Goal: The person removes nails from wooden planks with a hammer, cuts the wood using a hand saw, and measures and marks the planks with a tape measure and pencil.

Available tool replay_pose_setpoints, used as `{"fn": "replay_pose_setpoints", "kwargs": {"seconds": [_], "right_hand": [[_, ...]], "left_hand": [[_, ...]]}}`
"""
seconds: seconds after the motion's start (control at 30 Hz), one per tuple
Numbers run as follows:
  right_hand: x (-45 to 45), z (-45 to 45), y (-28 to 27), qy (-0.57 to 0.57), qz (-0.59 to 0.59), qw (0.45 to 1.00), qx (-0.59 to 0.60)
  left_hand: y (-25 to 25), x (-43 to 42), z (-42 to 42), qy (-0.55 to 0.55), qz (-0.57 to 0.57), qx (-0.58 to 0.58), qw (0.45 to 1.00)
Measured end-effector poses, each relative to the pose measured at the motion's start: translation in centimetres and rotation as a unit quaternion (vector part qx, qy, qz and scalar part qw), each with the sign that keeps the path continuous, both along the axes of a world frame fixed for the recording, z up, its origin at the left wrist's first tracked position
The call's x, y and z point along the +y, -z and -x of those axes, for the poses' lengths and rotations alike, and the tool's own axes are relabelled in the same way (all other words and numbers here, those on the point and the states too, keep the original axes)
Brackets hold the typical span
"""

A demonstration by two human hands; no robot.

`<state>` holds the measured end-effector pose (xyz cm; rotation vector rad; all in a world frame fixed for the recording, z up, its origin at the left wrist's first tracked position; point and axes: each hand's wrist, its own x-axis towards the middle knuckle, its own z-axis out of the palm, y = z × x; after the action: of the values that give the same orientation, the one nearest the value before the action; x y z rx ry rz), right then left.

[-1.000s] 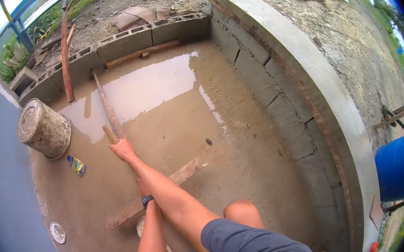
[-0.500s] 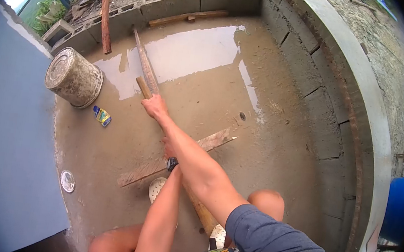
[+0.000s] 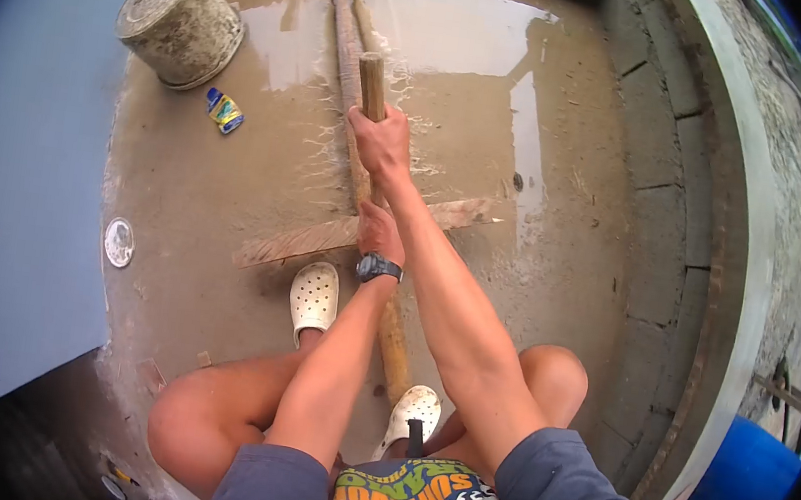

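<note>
Standing on the near side of the crosswise plank [image 3: 302, 238], two white perforated clogs [image 3: 315, 289] flank a yellowish pole [image 3: 394, 354] that runs forward under the left forearm; whether it is one piece with the wooden handle [image 3: 372, 85] held above, I cannot tell. Over the plank's middle, the left hand [image 3: 381, 233], a black watch [image 3: 378, 267] at its wrist, looks to have its grip curled closed on the lower part of the handle, fingers partly hidden. Just beyond the plank, the right hand [image 3: 382, 141] has its grip wrapped fully round the handle, whose blunt end sticks out past the fist. Compared with half a second ago, that end has swung toward the plank's right side, and ripples [image 3: 409, 86] now fringe the long reddish timber [image 3: 348, 39] stretching away beyond the plank, which suggests the work is disturbing the water there. Beyond the plank's left end lie a blue-and-yellow packet [image 3: 224, 112] and, farther, an upturned mud-stained bucket [image 3: 180, 23]; far past the plank's middle, a puddle [image 3: 447, 31] shines
</note>
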<state>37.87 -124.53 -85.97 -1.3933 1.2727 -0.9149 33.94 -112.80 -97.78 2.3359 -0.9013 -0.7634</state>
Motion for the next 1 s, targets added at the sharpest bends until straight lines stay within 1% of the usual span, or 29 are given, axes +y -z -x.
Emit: {"fn": "replay_pose_setpoints", "kwargs": {"seconds": [0.03,0.07,0.1,0.13,0.17,0.2,0.23,0.27,0.3,0.33,0.37,0.4,0.43,0.47,0.5,0.53,0.57,0.6,0.63,0.67,0.73,0.77,0.8,0.83,0.87,0.9,0.93,0.97,1.0], "right_hand": [[-0.7,0.7,-0.1,0.016,-0.019,0.999,-0.024],[-1.1,0.3,-0.5,0.018,-0.007,0.999,-0.035],[-1.6,0.3,-0.5,-0.011,-0.009,0.999,-0.033],[-0.6,0.0,0.4,-0.043,-0.033,0.998,-0.034],[0.5,-0.8,-0.7,-0.046,0.007,0.999,-0.010],[0.9,-0.7,-0.5,-0.047,-0.007,0.999,-0.020],[0.6,-0.2,-0.2,-0.041,-0.031,0.999,-0.017],[-0.5,-0.1,-0.2,-0.038,-0.043,0.998,-0.015],[-0.7,0.1,-0.3,-0.046,-0.045,0.997,-0.037],[-0.8,0.0,-0.1,-0.052,-0.050,0.997,-0.034],[-0.5,0.0,-0.8,-0.038,-0.043,0.997,-0.049],[0.6,0.2,-1.1,-0.028,-0.042,0.997,-0.058],[4.6,1.5,-2.1,-0.027,-0.029,0.998,-0.056],[8.4,3.7,-3.6,-0.025,0.002,0.998,-0.053],[11.2,6.2,-3.2,-0.017,0.069,0.995,-0.074],[14.1,7.9,-2.5,0.003,0.118,0.988,-0.098],[14.2,8.6,-2.7,0.039,0.043,0.995,-0.085],[13.9,9.2,-3.2,0.073,-0.028,0.994,-0.075],[13.0,9.7,-2.7,0.069,-0.021,0.994,-0.083],[12.7,10.5,-1.5,0.089,-0.036,0.990,-0.100],[13.1,11.8,-1.0,0.139,-0.059,0.983,-0.108],[12.3,12.1,-1.6,0.149,-0.075,0.979,-0.122],[11.8,12.5,-2.1,0.157,-0.094,0.974,-0.133],[11.5,12.8,-2.7,0.175,-0.092,0.972,-0.128],[11.4,13.1,-3.3,0.182,-0.084,0.963,-0.181],[12.1,13.7,-4.0,0.196,-0.081,0.949,-0.231],[12.6,14.2,-4.6,0.223,-0.086,0.944,-0.228],[12.8,14.5,-5.4,0.266,-0.076,0.925,-0.263],[13.4,14.8,-6.3,0.309,-0.065,0.901,-0.296]], "left_hand": [[-0.3,0.8,0.1,0.012,-0.001,0.000,1.000],[-0.8,0.3,-0.5,0.016,0.011,-0.011,1.000],[-1.0,-0.2,-0.3,0.008,0.035,-0.018,0.999],[-0.9,1.2,-0.2,-0.001,0.036,-0.027,0.999],[-1.4,1.9,-1.1,0.008,0.012,0.023,1.000],[-0.2,2.4,-0.9,0.007,-0.002,0.014,1.000],[2.3,2.3,-0.3,-0.026,0.021,0.045,0.998],[0.9,1.5,-0.4,-0.028,0.032,0.047,0.998],[0.3,0.9,-0.4,-0.029,0.042,0.050,0.997],[0.0,0.5,-0.6,-0.036,0.037,0.052,0.997],[0.8,0.4,-0.9,-0.025,0.080,0.033,0.996],[1.7,1.7,-0.6,-0.017,0.118,0.018,0.993],[2.0,4.0,-0.4,-0.031,0.102,0.021,0.994],[2.3,4.1,0.0,-0.010,0.115,0.009,0.993],[2.8,3.3,1.4,0.011,0.134,0.003,0.991],[3.2,5.2,2.7,0.043,0.133,-0.005,0.990],[2.8,8.0,3.6,0.072,0.126,-0.016,0.989],[2.0,9.6,4.4,0.076,0.173,-0.061,0.980],[1.2,11.2,5.3,0.077,0.217,-0.109,0.967],[-0.2,10.3,4.5,0.077,0.223,-0.115,0.965],[-2.8,10.4,4.4,0.130,0.219,-0.083,0.964],[-2.2,9.9,3.9,0.140,0.221,-0.076,0.962],[-2.9,9.3,3.3,0.155,0.223,-0.066,0.960],[-3.5,8.7,2.6,0.152,0.202,-0.081,0.964],[-4.3,7.9,2.0,0.148,0.178,-0.096,0.968],[-5.0,7.9,1.1,0.171,0.168,-0.084,0.967],[-5.6,7.5,-0.2,0.215,0.120,-0.086,0.965],[-6.2,6.4,-1.3,0.260,0.076,-0.094,0.958],[-6.5,5.6,-1.9,0.288,0.067,-0.090,0.951]]}}
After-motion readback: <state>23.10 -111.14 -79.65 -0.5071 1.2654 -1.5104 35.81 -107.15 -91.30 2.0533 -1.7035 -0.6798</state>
